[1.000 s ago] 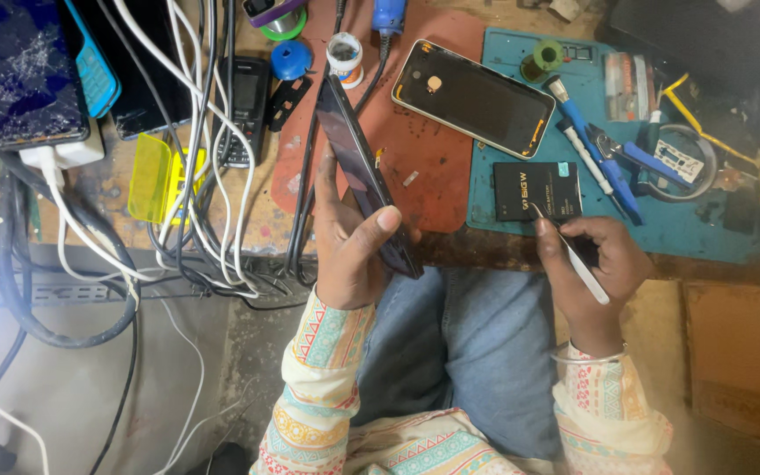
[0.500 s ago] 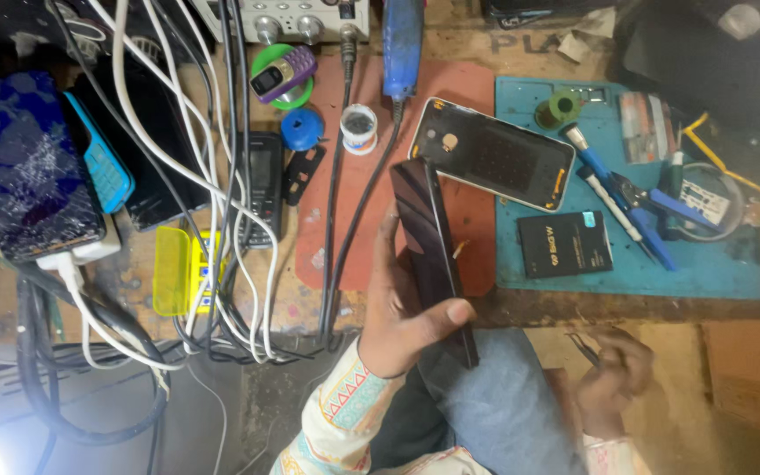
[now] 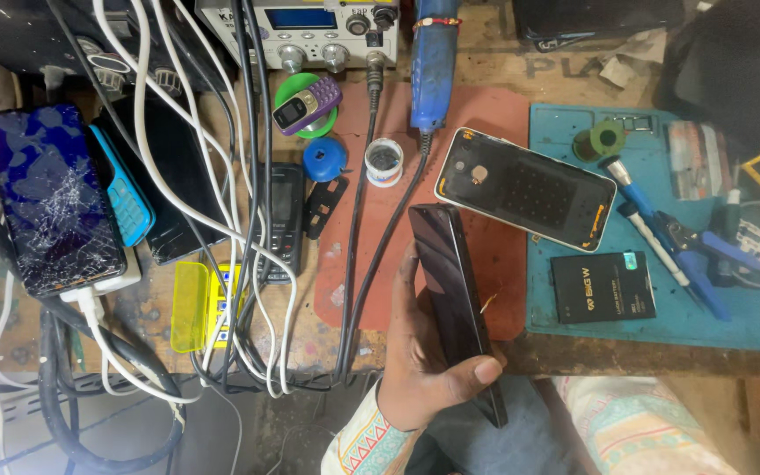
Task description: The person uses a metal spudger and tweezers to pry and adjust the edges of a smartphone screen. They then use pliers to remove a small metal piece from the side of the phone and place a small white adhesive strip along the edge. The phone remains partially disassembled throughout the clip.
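My left hand [image 3: 424, 352] grips a dark smartphone [image 3: 455, 295] edge-on, thumb across its lower end, above the front edge of the wooden bench. Behind it lies a red-brown work mat [image 3: 503, 132]. A phone back cover [image 3: 525, 187] with its inner side up rests across the red mat and the blue mat [image 3: 749, 317]. A black flat battery [image 3: 602, 287] lies on the blue mat. My right hand is out of view; only a patterned sleeve [image 3: 644, 422] shows at the bottom right.
Tangled white and black cables [image 3: 248, 220] cover the left half of the bench. A cracked-screen phone [image 3: 50, 198], a blue keypad phone [image 3: 125, 198], a yellow case [image 3: 191, 303], a small solder tin [image 3: 385, 161], a bench power unit [image 3: 310, 26] and blue-handled tools [image 3: 688, 251] lie around.
The view has shifted left and up. My left hand still holds the phone upright. My right hand, which held a thin tool, dropped low and has left the frame.
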Demonstrator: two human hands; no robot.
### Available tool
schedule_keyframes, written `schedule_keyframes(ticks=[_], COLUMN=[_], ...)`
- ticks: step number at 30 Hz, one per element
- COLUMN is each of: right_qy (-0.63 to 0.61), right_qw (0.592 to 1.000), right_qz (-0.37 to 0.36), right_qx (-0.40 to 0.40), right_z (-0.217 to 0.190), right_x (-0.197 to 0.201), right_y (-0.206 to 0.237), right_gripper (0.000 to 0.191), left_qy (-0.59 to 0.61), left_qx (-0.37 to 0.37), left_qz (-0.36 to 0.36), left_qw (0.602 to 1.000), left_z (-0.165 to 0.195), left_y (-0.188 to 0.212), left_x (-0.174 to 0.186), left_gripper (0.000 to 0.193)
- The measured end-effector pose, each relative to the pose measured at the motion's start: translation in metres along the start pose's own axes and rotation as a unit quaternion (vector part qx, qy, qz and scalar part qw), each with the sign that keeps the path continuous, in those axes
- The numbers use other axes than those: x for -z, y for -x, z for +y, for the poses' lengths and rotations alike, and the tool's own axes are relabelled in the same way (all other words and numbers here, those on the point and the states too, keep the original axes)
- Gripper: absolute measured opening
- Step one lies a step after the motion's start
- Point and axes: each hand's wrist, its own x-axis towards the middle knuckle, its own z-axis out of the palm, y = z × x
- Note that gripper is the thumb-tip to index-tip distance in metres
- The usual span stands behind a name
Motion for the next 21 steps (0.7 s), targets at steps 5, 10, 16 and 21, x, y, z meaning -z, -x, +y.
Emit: schedule_keyframes(ticks=[5, 10, 16, 21], right_qy=[-0.023, -0.051, -0.074, -0.105], right_qw=[1.000, 0.999, 0.997, 0.994], right_qz=[-0.011, -0.018, -0.027, -0.030], right_qx=[-0.003, 0.001, 0.007, 0.021], right_z=[0.031, 0.049, 0.059, 0.057], right_x=[-0.012, -0.015, -0.007, -0.001], right_y=[0.019, 0.031, 0.042, 0.044], right_gripper=[0.032, 0.031, 0.032, 0.033], left_qy=[-0.004, -0.021, -0.045, -0.042], left_qx=[0.030, 0.020, 0.036, 0.009], left_qz=[0.026, 0.015, 0.053, 0.058], left_qw=[0.999, 0.999, 0.997, 0.997], left_z=[-0.001, -0.002, -0.001, -0.001], left_y=[0.004, 0.006, 0.008, 0.005], left_x=[0.002, 0.005, 0.006, 0.001], left_gripper=[0.131, 0.131, 0.131, 0.128])
